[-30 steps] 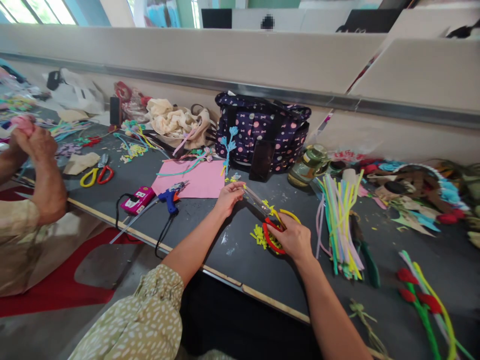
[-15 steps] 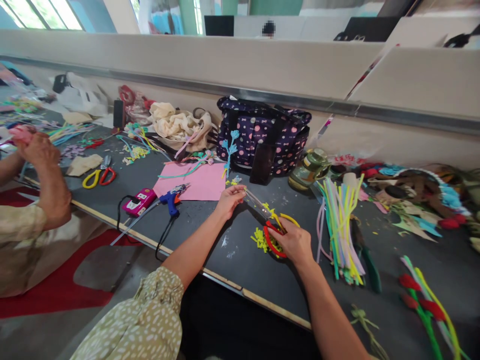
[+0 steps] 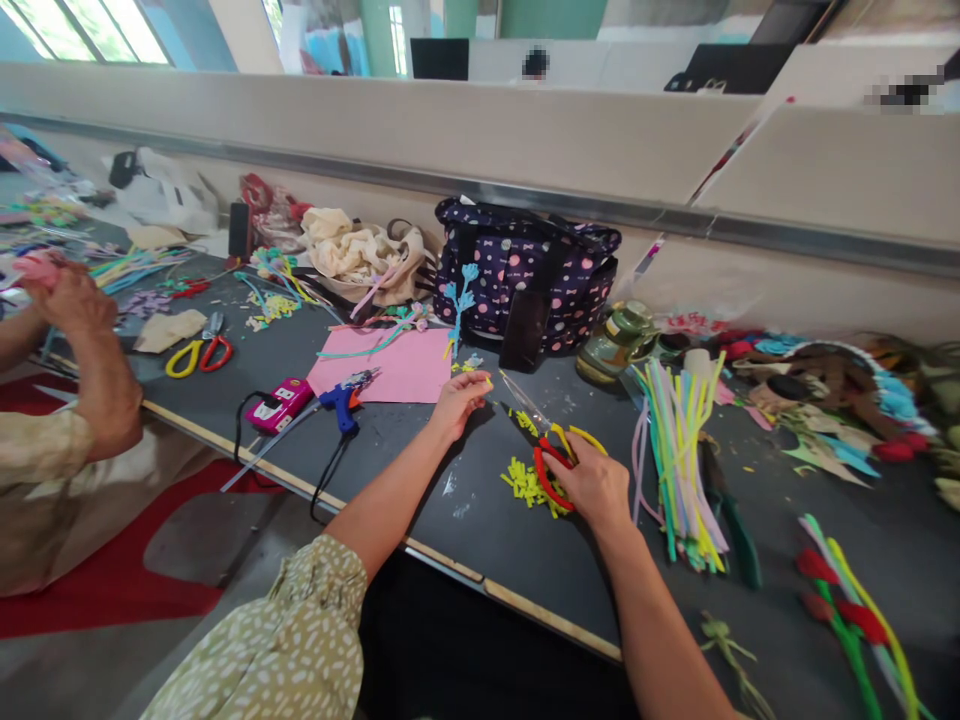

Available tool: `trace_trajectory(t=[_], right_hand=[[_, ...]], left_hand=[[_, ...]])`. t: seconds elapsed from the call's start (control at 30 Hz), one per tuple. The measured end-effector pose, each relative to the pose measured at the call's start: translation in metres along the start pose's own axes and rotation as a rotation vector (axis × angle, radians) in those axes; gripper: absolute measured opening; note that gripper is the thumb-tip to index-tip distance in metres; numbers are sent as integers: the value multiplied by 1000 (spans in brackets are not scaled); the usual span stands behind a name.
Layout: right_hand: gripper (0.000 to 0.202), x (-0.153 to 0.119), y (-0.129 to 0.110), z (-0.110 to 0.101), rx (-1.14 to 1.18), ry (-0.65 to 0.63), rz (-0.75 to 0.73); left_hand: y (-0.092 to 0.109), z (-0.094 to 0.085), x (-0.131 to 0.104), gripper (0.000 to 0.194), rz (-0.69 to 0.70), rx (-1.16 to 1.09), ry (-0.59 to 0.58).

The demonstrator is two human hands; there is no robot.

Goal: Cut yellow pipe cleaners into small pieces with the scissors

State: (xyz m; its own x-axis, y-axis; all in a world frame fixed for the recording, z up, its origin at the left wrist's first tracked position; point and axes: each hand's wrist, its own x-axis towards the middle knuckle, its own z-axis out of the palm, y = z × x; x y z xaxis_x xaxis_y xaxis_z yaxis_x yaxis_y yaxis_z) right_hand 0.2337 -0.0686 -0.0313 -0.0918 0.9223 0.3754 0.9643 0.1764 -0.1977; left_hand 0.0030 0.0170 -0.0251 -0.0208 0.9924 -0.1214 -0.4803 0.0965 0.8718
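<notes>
Blades that looked together half a second ago have parted: your scissors [image 3: 537, 417] now stand spread, tips just beside your left hand [image 3: 461, 402]. Your right hand [image 3: 598, 482] is wrapped around their red and yellow handles; your left pinches a yellow bit [image 3: 489, 382] (most of it is hidden by your fingers). Your two hands are apart, both above the table [image 3: 450, 540]. Beneath the scissors lies a heap of yellow clippings [image 3: 523, 483]. Left of your left hand are a pink sheet [image 3: 409, 372] and a glue gun [image 3: 343, 402]; right of your right hand, a bundle of coloured stems [image 3: 681, 450]. Beyond stand a bag [image 3: 487, 255] and a jar [image 3: 619, 340].
</notes>
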Motion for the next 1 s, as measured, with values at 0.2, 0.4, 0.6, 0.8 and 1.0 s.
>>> trace_trajectory(t=[0.2, 0.4, 0.6, 0.8, 1.0], right_hand=[[39, 1, -5, -5, -54, -52, -54], [35, 1, -6, -8, -90, -81, -56], [36, 0, -2, -5, -120, -52, -77], [37, 1, -1, -4, -95, -10, -23], [40, 4, 2, -4, -32, 9, 85]], left_hand=[[1, 2, -7, 23, 250, 339, -55], [0, 3, -14, 37, 496, 887, -230], [-1, -2, -11, 50, 536, 1187, -176], [-2, -17, 6, 47, 428, 1033, 69], [-10, -20, 15, 42, 402, 830, 44]])
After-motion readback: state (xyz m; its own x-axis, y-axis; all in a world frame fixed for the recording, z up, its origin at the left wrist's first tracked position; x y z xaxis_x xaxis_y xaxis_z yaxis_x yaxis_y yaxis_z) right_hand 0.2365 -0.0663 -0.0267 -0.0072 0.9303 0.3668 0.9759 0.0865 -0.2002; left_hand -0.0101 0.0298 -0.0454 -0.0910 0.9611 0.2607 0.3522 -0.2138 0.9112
